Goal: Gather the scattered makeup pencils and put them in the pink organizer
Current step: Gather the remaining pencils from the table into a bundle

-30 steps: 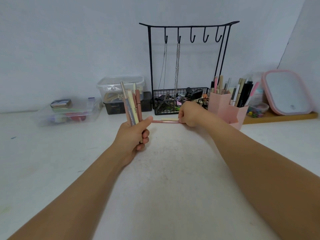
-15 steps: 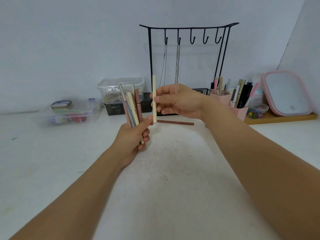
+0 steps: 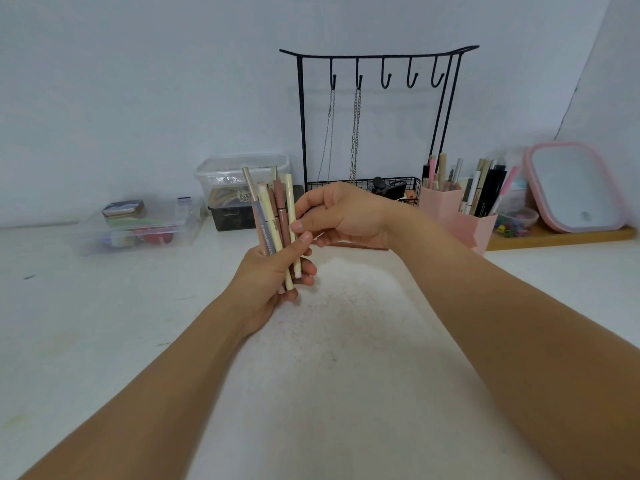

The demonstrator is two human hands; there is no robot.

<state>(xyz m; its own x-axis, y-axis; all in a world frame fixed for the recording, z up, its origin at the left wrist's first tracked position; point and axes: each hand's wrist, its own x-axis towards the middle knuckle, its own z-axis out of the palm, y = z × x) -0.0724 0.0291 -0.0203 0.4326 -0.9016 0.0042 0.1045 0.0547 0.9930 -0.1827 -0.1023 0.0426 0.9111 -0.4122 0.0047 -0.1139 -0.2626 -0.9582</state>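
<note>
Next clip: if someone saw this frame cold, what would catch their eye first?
The bundle of pencils held upright in the left hand at centre, with the right hand pinching a cream pencil at its edge. Behind stands a black hook rack with hanging chains, and to its right the pink organizer, already full of pencils.

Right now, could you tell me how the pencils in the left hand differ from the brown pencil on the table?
The bundle of pencils stands nearly upright, gripped by the left hand; the brown pencil lies flat on the table, partly hidden behind the right hand. The bundle mixes cream, brown and grey. Neither is in the pink organizer.
</note>
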